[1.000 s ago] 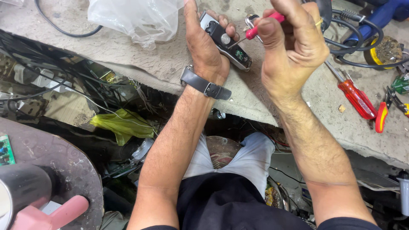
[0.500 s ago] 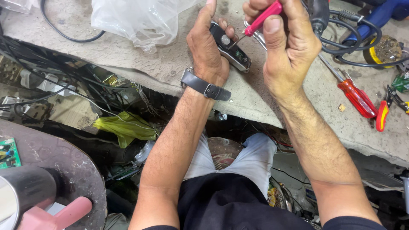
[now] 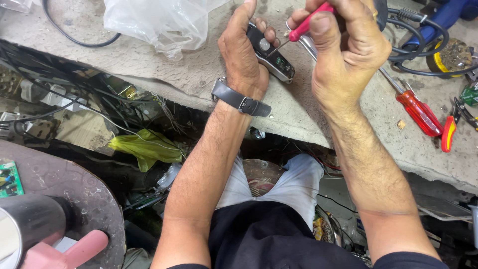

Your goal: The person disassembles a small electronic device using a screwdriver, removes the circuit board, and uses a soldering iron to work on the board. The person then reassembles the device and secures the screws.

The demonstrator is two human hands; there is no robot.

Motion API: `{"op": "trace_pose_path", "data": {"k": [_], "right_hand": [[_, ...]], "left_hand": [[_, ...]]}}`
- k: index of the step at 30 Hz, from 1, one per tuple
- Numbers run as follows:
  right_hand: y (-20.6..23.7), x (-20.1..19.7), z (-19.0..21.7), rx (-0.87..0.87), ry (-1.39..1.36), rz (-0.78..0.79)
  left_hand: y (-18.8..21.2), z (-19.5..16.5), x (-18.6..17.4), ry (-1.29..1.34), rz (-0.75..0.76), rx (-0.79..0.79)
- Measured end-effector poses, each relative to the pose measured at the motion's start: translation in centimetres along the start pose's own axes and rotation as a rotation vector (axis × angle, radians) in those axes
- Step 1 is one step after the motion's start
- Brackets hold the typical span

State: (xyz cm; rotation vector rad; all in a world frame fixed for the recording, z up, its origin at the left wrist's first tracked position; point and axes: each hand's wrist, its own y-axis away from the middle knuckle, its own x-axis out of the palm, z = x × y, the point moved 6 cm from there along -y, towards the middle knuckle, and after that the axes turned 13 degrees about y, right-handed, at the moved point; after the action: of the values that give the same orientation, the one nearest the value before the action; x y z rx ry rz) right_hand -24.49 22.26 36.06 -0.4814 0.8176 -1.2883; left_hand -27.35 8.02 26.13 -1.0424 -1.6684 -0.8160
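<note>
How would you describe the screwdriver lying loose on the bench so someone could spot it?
Start at the grey concrete bench and go right of the right hand. The loose screwdriver lies there untouched, its translucent red handle beside red-handled pliers, bigger than the pink-handled screwdriver in the hand.

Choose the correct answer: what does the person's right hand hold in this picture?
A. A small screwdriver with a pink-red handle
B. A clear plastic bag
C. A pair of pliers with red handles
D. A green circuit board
A: the right hand grips a small screwdriver with a pink-red handle, its thin shaft pointing at the small black device held in the left hand; the pliers lie untouched on the bench.
</note>
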Motion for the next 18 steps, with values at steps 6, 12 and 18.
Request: {"op": "trace_pose_path", "data": {"k": [6,12,18], "right_hand": [[0.00,0.03,0.39,-0.076,0.031,0.022],[-0.16,-0.08,-0.34,0.035,-0.044,-0.003],[-0.55,-0.22,0.37,0.036,-0.005,0.018]], "left_hand": [[-0.12,0.17,-0.14,-0.012,0.012,0.003],[-0.14,0.16,-0.31,-0.049,-0.002,0.022],[-0.07,0.09,0.03,-0.020,0.029,0.005]]}}
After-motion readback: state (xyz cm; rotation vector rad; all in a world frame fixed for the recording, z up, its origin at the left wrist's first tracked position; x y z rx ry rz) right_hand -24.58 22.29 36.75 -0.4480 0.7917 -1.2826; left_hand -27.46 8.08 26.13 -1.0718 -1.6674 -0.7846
